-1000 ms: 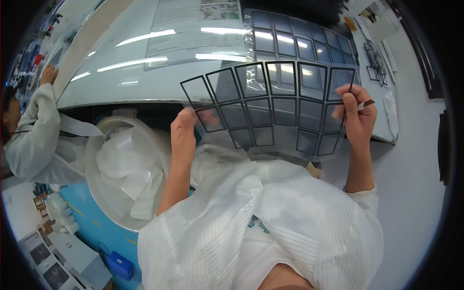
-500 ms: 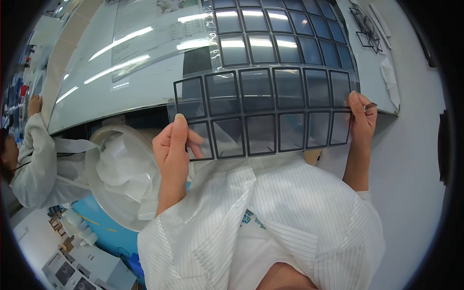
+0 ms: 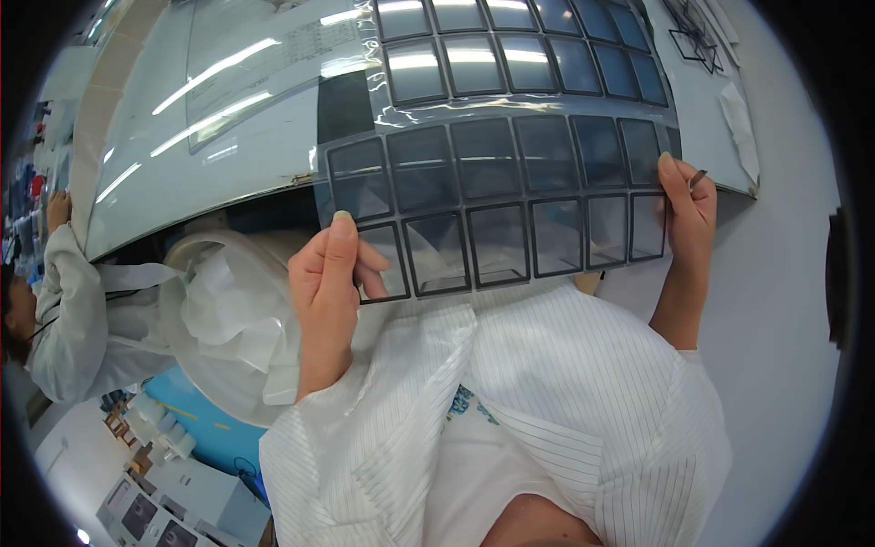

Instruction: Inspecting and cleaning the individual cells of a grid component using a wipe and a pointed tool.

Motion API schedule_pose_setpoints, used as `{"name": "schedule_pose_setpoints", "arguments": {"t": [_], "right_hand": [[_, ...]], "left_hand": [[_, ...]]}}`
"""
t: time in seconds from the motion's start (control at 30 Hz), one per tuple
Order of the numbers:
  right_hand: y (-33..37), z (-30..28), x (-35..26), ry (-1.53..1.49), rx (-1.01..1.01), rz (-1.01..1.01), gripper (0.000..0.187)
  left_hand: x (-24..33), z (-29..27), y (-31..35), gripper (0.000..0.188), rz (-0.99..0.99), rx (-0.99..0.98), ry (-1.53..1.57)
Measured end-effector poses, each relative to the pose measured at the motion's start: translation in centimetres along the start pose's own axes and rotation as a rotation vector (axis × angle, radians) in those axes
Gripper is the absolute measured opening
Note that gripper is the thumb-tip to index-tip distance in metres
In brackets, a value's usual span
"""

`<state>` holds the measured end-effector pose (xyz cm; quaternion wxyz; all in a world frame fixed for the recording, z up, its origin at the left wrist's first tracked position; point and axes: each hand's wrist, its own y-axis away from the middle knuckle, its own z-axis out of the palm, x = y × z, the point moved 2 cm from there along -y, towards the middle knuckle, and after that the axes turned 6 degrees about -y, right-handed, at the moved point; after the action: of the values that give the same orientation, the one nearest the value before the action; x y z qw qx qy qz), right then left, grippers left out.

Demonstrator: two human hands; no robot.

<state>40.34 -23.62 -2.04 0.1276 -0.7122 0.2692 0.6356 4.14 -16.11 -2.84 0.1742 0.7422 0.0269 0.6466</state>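
A clear plastic sheet (image 3: 483, 169) with two rows of black rectangular frames is held in front of me, over the table's near edge. At its lower left corner, my left hand (image 3: 325, 273) is closed, thumb on top and fingers beneath. My right hand (image 3: 691, 214) pinches the right edge. A small, dark, pointed piece (image 3: 698, 179) sticks out between its fingers; its kind is unclear. Just beyond lies another sheet of black frames (image 3: 501, 64), bluish and shiny, on the table; the held sheet partly overlaps it in view.
Loose black frames (image 3: 695, 47) and a crumpled white strip (image 3: 738, 128) lie at the table's right end. A large whitish bin (image 3: 211, 383) with white scraps stands below the table's near edge. Another person (image 3: 68, 314) is at the far left. A printed sheet lies under the glossy tabletop (image 3: 137, 205).
The right end of the held sheet has risen slightly with my right hand. My left hand keeps its grip. The view has shifted a little, moving the table and far sheet up and left.
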Motion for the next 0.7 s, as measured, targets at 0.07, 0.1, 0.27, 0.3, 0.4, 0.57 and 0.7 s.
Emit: {"name": "schedule_pose_setpoints", "arguments": {"t": [0.07,0.1,0.27,0.3,0.4,0.57,0.7], "right_hand": [[-0.2,-0.7,0.4,-0.015,-0.002,-0.002,0.017],[-0.3,-1.2,0.7,0.008,-0.024,-0.014,0.016],[0.0,-1.5,0.3,0.075,-0.013,-0.021,0.028],[0.2,-1.3,0.4,0.07,0.063,-0.01,0.028],[-0.2,-1.4,0.3,0.07,-0.064,-0.032,0.029],[-0.2,-1.3,0.3,0.068,-0.061,-0.038,0.03],[-0.1,-1.5,0.4,0.092,-0.05,-0.046,0.031]], "left_hand": [[0.0,0.3,0.2,0.048,-0.014,-0.021,0.0],[-0.3,0.2,0.2,0.048,-0.019,-0.035,0.0],[-0.7,0.3,0.5,0.051,0.002,-0.059,-0.012],[-0.7,0.3,0.5,0.051,0.005,-0.068,-0.003],[-0.5,0.4,0.7,0.052,0.002,-0.076,0.014],[-0.5,0.3,0.8,0.053,0.007,-0.078,-0.015],[-0.7,0.4,0.8,0.052,0.009,-0.082,0.014]]}}
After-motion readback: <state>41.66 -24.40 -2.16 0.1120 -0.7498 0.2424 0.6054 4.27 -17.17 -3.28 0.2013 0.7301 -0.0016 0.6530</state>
